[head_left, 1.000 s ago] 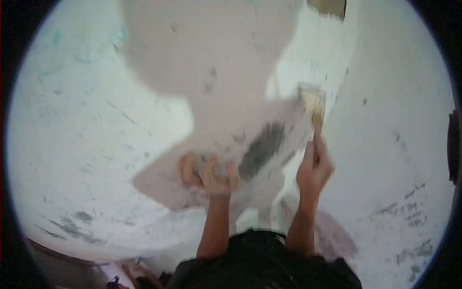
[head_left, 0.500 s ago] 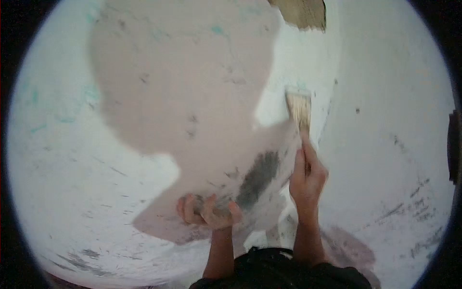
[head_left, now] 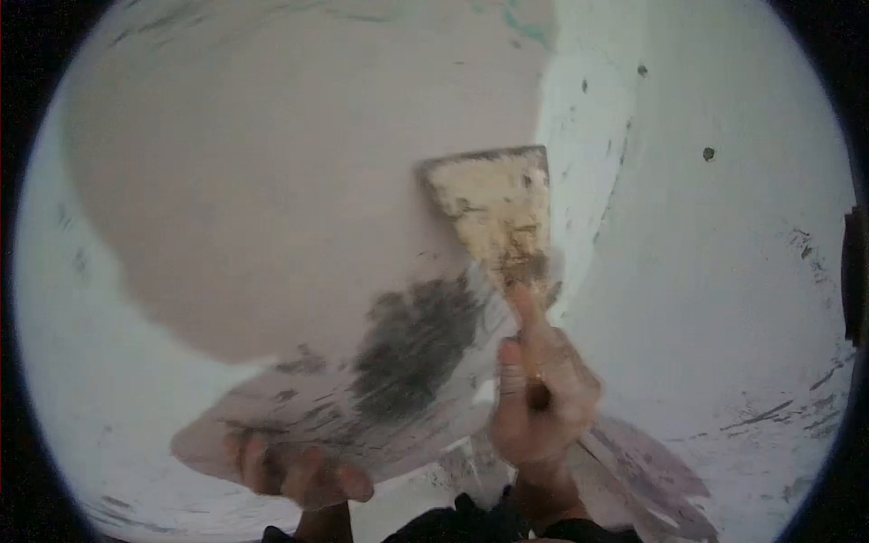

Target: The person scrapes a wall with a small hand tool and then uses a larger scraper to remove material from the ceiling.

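My right hand (head_left: 548, 389) grips a putty knife (head_left: 498, 204) by its handle, with the forefinger stretched along it. The knife's wide, flared blade points up the wall, crusted with pale yellowish material. At lower left is my left hand (head_left: 303, 471), its fingers curled in front of the pale surface; what they hold, if anything, I cannot make out. Between the hands lies a dark grey smudged patch (head_left: 416, 344). A large pinkish-beige area (head_left: 272, 181), shaped like a shadow, spreads behind the blade and both hands.
The whitish wall (head_left: 697, 262) fills most of the view, with small dark pits and scuffs at right. Greenish streaks (head_left: 525, 23) show near the top. A dark object (head_left: 853, 276) sits at the right edge.
The putty knife now looks larger and lies further left. My left hand has shifted down and left in view. The brown patch at the top has left the frame.
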`<state>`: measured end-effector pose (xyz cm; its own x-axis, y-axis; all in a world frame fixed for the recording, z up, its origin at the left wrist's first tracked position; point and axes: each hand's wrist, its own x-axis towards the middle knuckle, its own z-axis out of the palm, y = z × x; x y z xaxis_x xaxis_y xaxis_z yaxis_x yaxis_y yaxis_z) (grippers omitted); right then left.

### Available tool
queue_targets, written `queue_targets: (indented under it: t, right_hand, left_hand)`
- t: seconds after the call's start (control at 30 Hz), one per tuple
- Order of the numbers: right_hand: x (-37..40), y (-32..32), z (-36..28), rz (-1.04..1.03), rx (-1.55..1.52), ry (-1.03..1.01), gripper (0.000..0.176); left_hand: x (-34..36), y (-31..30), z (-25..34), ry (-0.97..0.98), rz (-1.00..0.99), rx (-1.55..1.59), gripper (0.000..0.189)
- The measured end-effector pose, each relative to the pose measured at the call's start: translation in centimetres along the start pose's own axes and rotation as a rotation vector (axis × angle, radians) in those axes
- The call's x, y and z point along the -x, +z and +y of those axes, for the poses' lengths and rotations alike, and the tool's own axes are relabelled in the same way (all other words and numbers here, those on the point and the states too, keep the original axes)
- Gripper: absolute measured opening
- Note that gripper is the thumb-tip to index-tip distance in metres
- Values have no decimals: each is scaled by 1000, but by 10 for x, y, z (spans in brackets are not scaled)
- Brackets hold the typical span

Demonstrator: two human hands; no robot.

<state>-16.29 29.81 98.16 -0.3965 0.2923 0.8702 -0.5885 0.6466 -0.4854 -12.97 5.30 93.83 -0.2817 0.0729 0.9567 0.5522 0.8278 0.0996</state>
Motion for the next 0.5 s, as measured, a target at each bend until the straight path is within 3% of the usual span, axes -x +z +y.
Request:
queue_targets:
  t: [0.13, 0.2, 0.3, 0.43, 0.5]
  right_hand:
    - [-52, 14, -29, -43, 76, 60, 31]
    - [-77, 3, -55, -24, -146, 277, 31]
    - [-20, -25, -46, 165, -52, 87, 31]
    - [-74, -8, -49, 61, 186, 206, 33]
    - [-86, -16, -43, 62, -28, 258, 34]
  left_hand:
    - [2, -3, 0, -10, -1, 62, 34]
    - [1, -4, 0, 32, -22, 80, 34]
    - [-5, -4, 1, 110, 6, 115, 34]
    - [13, 1, -1, 102, 40, 36, 38]
    - [4, 17, 5, 97, 110, -9, 40]
